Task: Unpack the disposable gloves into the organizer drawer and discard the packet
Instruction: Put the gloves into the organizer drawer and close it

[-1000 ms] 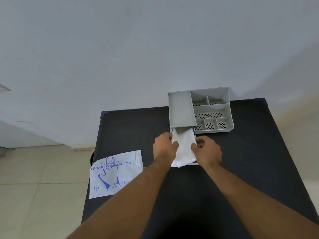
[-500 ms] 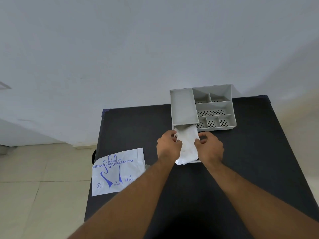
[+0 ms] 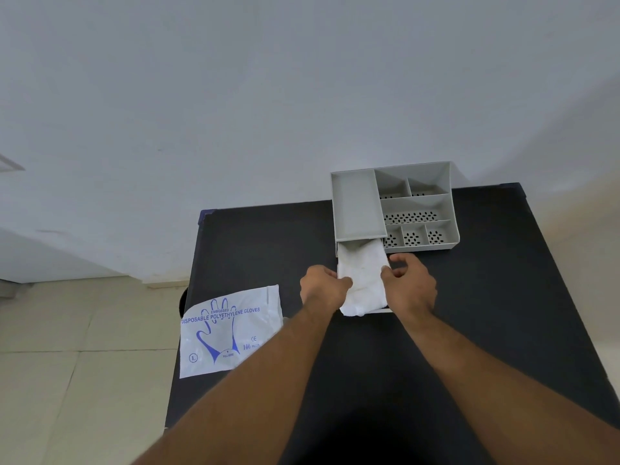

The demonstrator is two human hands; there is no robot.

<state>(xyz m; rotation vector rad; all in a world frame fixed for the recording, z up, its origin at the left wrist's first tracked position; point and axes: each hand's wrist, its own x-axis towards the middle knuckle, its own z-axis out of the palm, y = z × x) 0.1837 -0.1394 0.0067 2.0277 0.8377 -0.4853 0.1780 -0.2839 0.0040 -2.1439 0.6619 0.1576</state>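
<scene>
Both hands, left hand and right hand, pinch the crumpled white gloves overflowing the pulled-out drawer.

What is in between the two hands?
In the head view, the white stack of gloves lies between the left hand and the right hand, inside the pulled-out drawer.

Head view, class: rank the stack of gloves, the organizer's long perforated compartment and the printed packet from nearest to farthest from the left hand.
1. Stack of gloves: touching the left hand, on its right, in the open drawer.
2. Printed packet: to the left, overhanging the table edge.
3. Long perforated compartment: farther back and right, in the organizer.
</scene>
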